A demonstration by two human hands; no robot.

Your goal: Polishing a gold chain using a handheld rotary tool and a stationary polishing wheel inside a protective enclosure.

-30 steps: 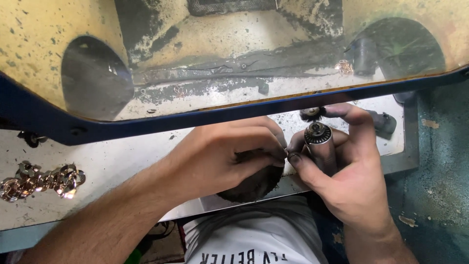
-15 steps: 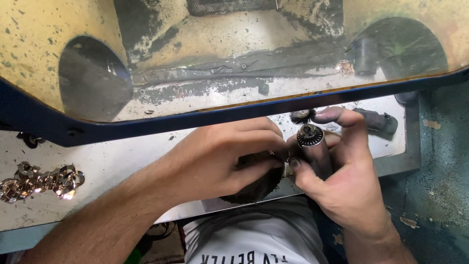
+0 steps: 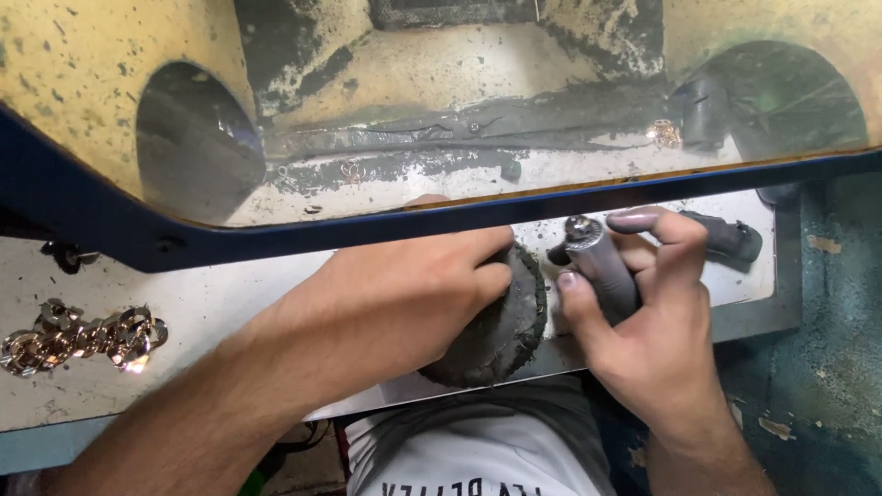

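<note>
Right hand (image 3: 657,321) grips grey handpiece (image 3: 602,266), tip pointing up-left, away.

No packages, labels, signs or screens in view, only dark lettering on a white shirt (image 3: 478,459)

Round pad-like block (image 3: 501,321) under left hand (image 3: 404,294): dark charcoal grey, sooty matte. Cylindrical metal tool (image 3: 602,266) in right hand (image 3: 652,340): dull silver-grey, shiny tip. Fingertips (image 3: 634,220): grey-black grime. Chunky link chain (image 3: 78,338): rose-gold, bright glints. Bench top (image 3: 230,321): off-white, grey speckle and smudges. Booth window frame (image 3: 276,241): dark navy blue. Booth walls (image 3: 73,64): mustard yellow, black spots, dark soot streaks. Shirt (image 3: 478,455): white, dark lettering. Right side panel (image 3: 827,349): teal, flaked patches.
</note>
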